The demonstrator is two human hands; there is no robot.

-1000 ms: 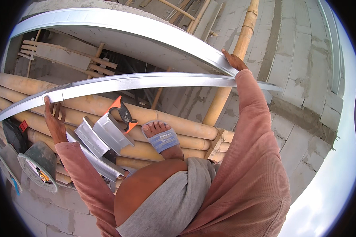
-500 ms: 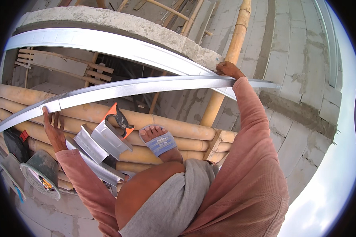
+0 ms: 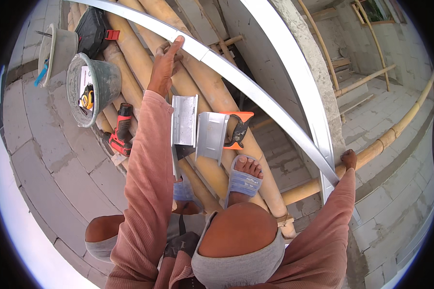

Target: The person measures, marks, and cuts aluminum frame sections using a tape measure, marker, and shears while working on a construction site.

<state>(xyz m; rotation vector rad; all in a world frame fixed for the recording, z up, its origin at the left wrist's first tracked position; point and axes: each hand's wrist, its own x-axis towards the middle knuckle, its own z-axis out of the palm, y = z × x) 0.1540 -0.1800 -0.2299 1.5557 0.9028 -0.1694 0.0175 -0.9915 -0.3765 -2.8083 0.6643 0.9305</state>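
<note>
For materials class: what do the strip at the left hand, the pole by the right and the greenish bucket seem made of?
Strip: probably metal, smooth, silvery, by its sheen and crisp edges.
Pole: likely bamboo, smooth tan, given its ringed joint.
Greenish bucket: perhaps plastic, from its dull colour; smears leave it open.

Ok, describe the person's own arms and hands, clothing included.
The faded pink, finely textured cloth left sleeve and matching right sleeve are long, reaching the wrists, with no visible lettering. The left hand and right hand wear no gloves; finer detail is too small to tell.
</note>
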